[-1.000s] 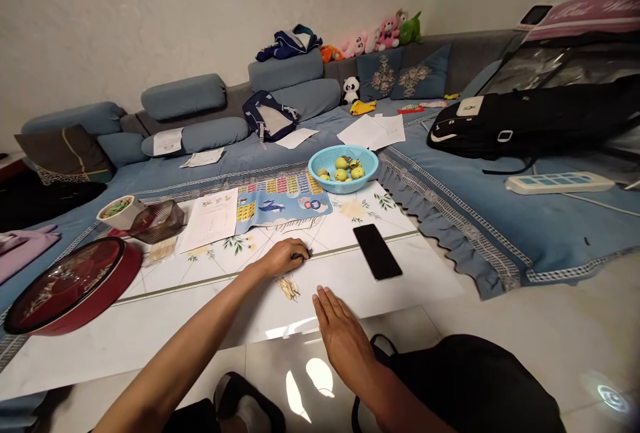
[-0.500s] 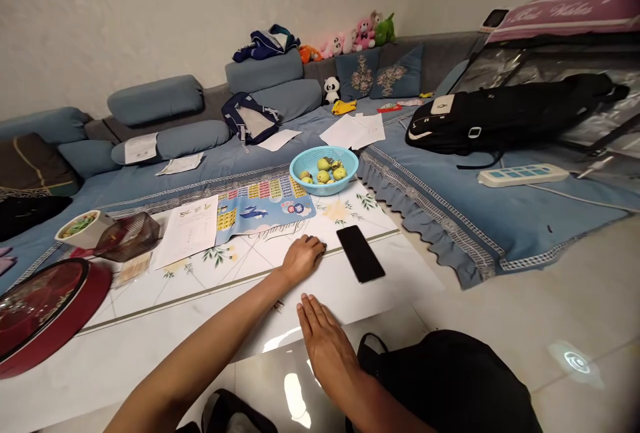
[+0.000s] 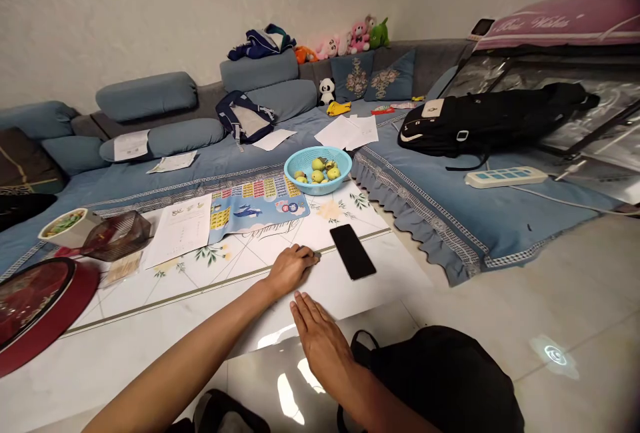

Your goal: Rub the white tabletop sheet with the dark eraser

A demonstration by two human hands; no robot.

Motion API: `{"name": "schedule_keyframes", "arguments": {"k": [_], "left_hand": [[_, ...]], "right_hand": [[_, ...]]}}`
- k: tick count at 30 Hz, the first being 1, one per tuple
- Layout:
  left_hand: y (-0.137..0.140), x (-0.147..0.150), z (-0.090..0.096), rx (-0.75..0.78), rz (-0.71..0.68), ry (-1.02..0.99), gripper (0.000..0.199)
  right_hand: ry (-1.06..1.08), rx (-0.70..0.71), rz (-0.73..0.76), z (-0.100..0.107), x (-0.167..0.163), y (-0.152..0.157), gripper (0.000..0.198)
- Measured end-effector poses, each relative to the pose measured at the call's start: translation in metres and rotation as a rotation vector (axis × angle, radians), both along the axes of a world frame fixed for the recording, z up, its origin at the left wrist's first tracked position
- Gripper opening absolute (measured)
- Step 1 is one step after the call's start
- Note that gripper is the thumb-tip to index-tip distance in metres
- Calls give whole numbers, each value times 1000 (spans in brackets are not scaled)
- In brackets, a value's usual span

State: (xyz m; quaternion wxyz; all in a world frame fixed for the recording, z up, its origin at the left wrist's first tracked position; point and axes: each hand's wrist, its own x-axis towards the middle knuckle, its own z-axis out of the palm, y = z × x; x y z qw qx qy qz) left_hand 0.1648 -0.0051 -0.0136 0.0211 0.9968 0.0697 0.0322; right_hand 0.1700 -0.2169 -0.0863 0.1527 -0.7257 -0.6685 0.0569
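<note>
My left hand [image 3: 291, 269] rests on the white table [image 3: 165, 326] with its fingers curled in. A small dark bit shows at its fingertips, too little to name. Closer to me, my right hand [image 3: 324, 343] lies palm down at the table's near edge, fingers stretched out side by side, with nothing seen in it. A black smartphone [image 3: 353, 252] lies flat, screen up, to the right of my left hand and apart from both hands. Beyond them stands a light blue plastic basket [image 3: 295, 179] with several green-yellow fruits [image 3: 317, 176].
On the table are a printed blue mat [image 3: 260, 209], a paper sheet [image 3: 183, 229], a dark see-through basket [image 3: 117, 236], a bowl [image 3: 80, 229] and a red lidded tray [image 3: 83, 313]. A blue-covered sofa [image 3: 420, 186] bears a black bag [image 3: 480, 126] and a power strip [image 3: 505, 177].
The view has shifted slightly, so the furnishings sit further left. My left hand has come a little nearer to me along the table, still curled. My right hand stays flat.
</note>
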Motion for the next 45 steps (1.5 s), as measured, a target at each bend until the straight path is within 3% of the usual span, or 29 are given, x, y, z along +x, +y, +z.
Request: {"name": "schedule_keyframes", "arguments": {"k": [3,6,10,13,15,18,21,23,30,39,42,45], "left_hand": [[17,5,4,23,174,-10,34],[14,29,7,45,303,-7,35],[-24,36,7,32,192,-10,36],[-60,14,2,42,82,4,38],[-84,-3,-4,62,102,-16,38],[-121,-17,-14,95,214,-66,37],[-148,-21,-22,107,307,-106,33],[-154,-26,-25,106,339,-126,30],[-116,-85,-32,232,485,-154,33],[-41,-161,-15,258,766,-45,41],[-28,-170,-4,242,878,-43,41],[-42,-151,2,225,852,-89,37]], "right_hand": [[-27,-8,-6,0,-1,0,73],[-54,-6,-8,2,0,0,69],[-49,9,20,16,5,-4,64],[35,-25,58,38,11,-20,60],[160,-57,68,53,13,-37,52],[395,-86,-69,69,10,-67,37],[588,-76,-311,71,2,-92,46],[681,-66,-378,66,-5,-103,50],[720,-48,-356,46,-32,-100,54],[671,6,-201,69,-67,-80,51],[654,26,-185,71,-72,-82,50],[605,36,-177,70,-76,-80,50]]}}
